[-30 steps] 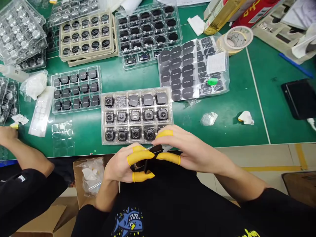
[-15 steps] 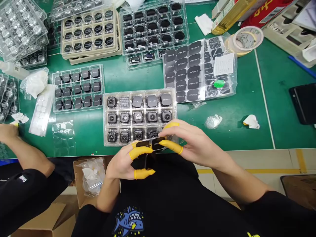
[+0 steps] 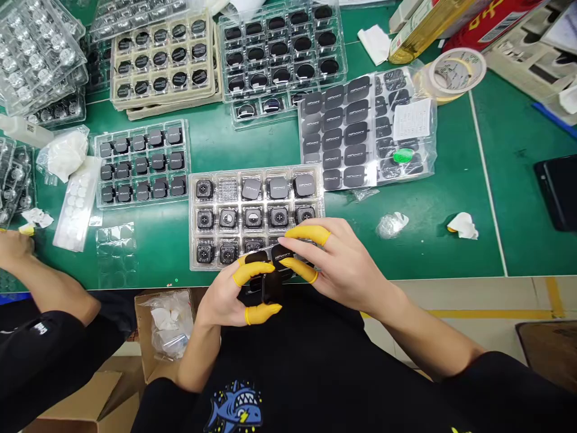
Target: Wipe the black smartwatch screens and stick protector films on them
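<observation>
My left hand (image 3: 228,294), yellow cots on its fingers, grips a dark square watch case (image 3: 272,288) between thumb and fingers, low in front of my body. A black screen film (image 3: 282,252) with pale lettering lies just above the case, pinched at its right side by my right hand (image 3: 347,258), which also wears yellow finger cots. My left index finger touches the film's left end. Directly beyond both hands lies a clear plastic tray (image 3: 193,231) with square black watch cases, some face down, some showing a printed cover. My hands hide its front right corner.
Sheets of printed black films (image 3: 333,138) lie behind the tray. To the left is another tray of dark cases (image 3: 98,174); stacked trays (image 3: 216,72) stand behind. A tape roll (image 3: 455,69), a phone (image 3: 556,192) and crumpled plastic (image 3: 392,225) lie right. A co-worker's hand (image 3: 15,249) rests far left.
My right hand has shifted slightly left, and the film in it has tilted up so its lettering shows. The watch case in my left hand has turned, showing more of its dark face.
</observation>
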`<action>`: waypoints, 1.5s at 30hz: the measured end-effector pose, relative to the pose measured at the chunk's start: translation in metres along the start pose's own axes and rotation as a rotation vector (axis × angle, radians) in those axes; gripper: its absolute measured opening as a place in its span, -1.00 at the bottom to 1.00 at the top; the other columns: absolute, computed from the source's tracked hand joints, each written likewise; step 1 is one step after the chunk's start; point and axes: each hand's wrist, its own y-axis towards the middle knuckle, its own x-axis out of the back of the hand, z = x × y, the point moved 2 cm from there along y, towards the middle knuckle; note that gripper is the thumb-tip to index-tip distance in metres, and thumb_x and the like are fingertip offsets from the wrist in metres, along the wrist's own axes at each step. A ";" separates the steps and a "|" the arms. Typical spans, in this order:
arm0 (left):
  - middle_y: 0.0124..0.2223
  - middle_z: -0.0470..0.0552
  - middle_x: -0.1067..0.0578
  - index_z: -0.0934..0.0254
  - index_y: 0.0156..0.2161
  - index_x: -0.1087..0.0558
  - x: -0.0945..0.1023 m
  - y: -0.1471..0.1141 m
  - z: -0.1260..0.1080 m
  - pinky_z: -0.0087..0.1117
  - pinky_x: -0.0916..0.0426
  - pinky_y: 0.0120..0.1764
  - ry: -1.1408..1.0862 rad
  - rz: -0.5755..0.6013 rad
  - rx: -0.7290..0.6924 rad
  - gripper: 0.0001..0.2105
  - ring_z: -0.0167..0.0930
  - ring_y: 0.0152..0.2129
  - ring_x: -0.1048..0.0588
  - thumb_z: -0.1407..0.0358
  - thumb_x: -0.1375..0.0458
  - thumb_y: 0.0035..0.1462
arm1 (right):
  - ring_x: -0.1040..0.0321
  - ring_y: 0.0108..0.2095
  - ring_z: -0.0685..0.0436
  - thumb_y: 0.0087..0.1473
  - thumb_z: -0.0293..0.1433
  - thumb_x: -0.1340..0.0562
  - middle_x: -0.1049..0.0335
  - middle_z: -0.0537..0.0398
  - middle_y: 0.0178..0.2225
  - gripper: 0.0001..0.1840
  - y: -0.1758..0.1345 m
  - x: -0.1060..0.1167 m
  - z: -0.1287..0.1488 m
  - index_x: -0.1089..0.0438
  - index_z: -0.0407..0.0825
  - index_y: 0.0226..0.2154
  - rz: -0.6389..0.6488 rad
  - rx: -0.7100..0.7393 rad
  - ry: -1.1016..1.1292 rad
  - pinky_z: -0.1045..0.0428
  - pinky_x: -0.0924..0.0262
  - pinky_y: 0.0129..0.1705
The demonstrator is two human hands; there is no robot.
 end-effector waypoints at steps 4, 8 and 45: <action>0.08 0.15 -0.70 0.20 0.28 -0.51 -0.003 -0.005 0.004 -0.22 -0.67 0.04 -0.038 -0.029 0.034 -0.39 -0.23 -0.04 -0.72 0.17 -0.52 0.17 | -0.55 0.06 -0.38 0.38 -0.45 -0.34 -0.67 -0.08 -0.08 -0.52 -0.001 0.000 0.001 -0.42 0.10 0.30 -0.036 0.030 -0.062 -0.28 -0.39 0.02; 0.03 0.11 -0.72 0.18 0.25 -0.55 -0.007 -0.012 0.009 -0.32 -0.66 -0.11 -0.072 -0.064 0.097 -0.41 -0.27 -0.11 -0.72 0.14 -0.53 0.14 | -0.56 0.07 -0.39 0.36 -0.48 -0.33 -0.68 -0.03 -0.13 -0.43 -0.002 -0.001 0.002 -0.41 0.15 0.35 -0.066 0.041 -0.066 -0.28 -0.38 0.01; 0.04 0.14 -0.73 0.21 0.24 -0.51 -0.005 -0.009 0.006 -0.27 -0.69 -0.05 0.051 -0.012 0.098 -0.45 -0.26 -0.10 -0.73 0.18 -0.49 0.20 | -0.50 0.00 -0.35 0.42 -0.48 -0.31 -0.66 -0.10 -0.14 -0.73 0.002 -0.007 0.004 -0.47 -0.08 0.14 -0.039 0.115 -0.139 -0.21 -0.38 -0.04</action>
